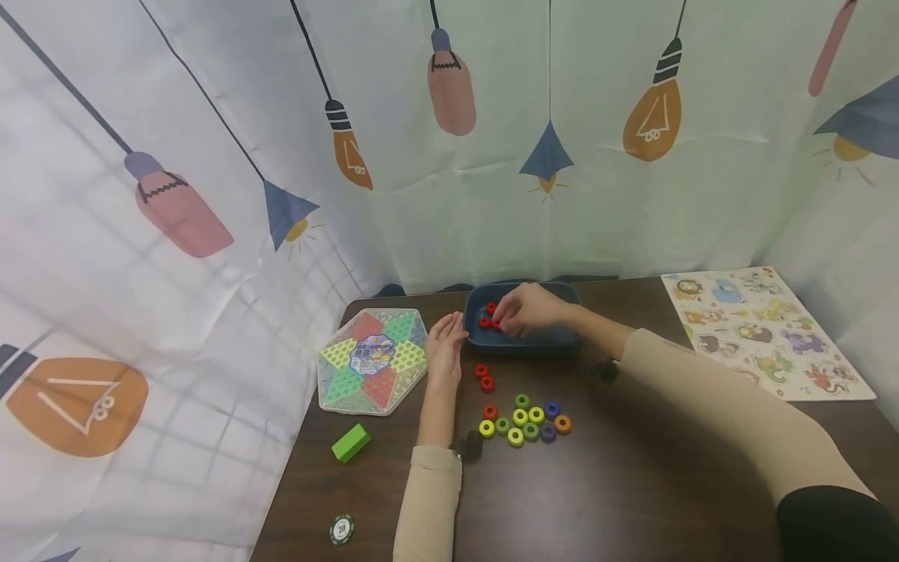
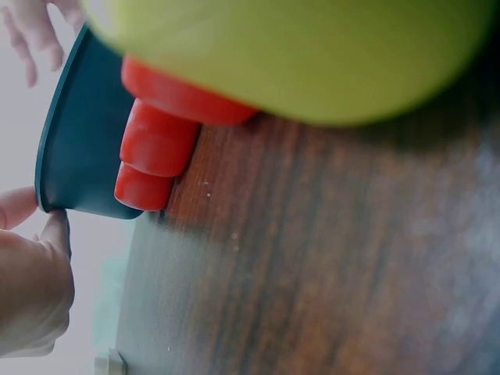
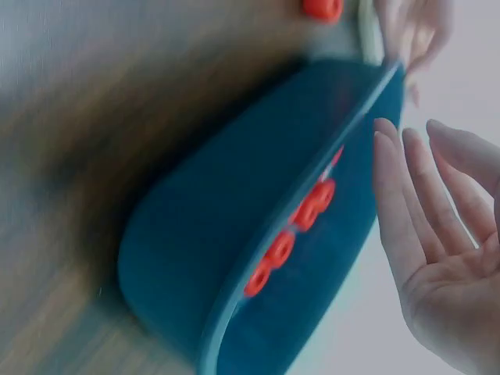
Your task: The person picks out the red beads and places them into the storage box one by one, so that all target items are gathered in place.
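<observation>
A dark blue bin (image 1: 523, 346) stands at the back of the table with several small red rings (image 3: 281, 248) inside. At the bin's left end, my left hand (image 1: 445, 343) touches the rim with its fingers extended; in the left wrist view, its thumb (image 2: 58, 233) lies against the end wall. Over the bin hovers my right hand (image 1: 530, 310), fingers pointing down and left toward the red rings. In the right wrist view its fingers are loosely extended and apart, with nothing between them. Red rings (image 1: 487, 383) also lie on the table in front of the bin.
Yellow, green, blue and orange rings (image 1: 520, 417) cluster nearer me. A hexagonal game board (image 1: 400, 375) lies left, with a green block (image 1: 350, 443) and a poker chip (image 1: 342, 529) before it. An animal picture board (image 1: 765, 332) lies right. A printed curtain (image 1: 492, 203) hangs behind.
</observation>
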A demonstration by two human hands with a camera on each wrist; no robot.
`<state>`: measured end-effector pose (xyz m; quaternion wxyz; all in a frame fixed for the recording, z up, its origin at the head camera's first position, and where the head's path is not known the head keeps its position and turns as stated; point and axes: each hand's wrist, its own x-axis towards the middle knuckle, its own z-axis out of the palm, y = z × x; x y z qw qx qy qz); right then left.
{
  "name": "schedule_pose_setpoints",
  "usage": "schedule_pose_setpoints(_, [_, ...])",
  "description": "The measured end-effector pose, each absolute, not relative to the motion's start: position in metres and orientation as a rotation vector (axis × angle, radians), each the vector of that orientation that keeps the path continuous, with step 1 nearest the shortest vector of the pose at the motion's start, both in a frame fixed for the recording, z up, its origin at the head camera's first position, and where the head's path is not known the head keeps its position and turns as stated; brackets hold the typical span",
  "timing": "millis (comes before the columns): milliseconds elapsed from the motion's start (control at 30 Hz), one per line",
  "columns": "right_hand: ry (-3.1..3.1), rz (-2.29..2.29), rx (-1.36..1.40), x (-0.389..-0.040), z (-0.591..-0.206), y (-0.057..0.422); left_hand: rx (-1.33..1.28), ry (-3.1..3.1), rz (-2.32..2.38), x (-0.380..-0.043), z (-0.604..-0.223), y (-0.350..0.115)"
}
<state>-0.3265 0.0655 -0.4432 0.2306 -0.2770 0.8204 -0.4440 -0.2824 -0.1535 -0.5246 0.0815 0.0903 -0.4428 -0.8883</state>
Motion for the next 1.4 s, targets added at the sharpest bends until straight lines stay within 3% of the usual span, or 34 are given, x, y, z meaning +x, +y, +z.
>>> schedule_pose_setpoints(333, [2.208, -1.063, -0.95, -0.28, -0.454, 0.033, 0.258, -1.35, -2.643, -0.283, -0.525, -0.155])
schedule_pose_setpoints(667, [2.411, -0.817, -1.163, -0.266, -0.483, 0.012, 0.254, -1.346, -2.642, -0.283, -0.529, -0.156])
schedule_pose_setpoints(1200, [2.249, -0.962, -0.861, -0.26, -0.502, 0.008, 0.26, -1.326, -2.658, -0.283, -0.527, -0.155])
schedule_pose_setpoints(1400, [2.279, -0.943, -0.898, -0.26, -0.504, 0.01, 0.257, -1.333, -2.657, -0.283, -0.527, -0.155])
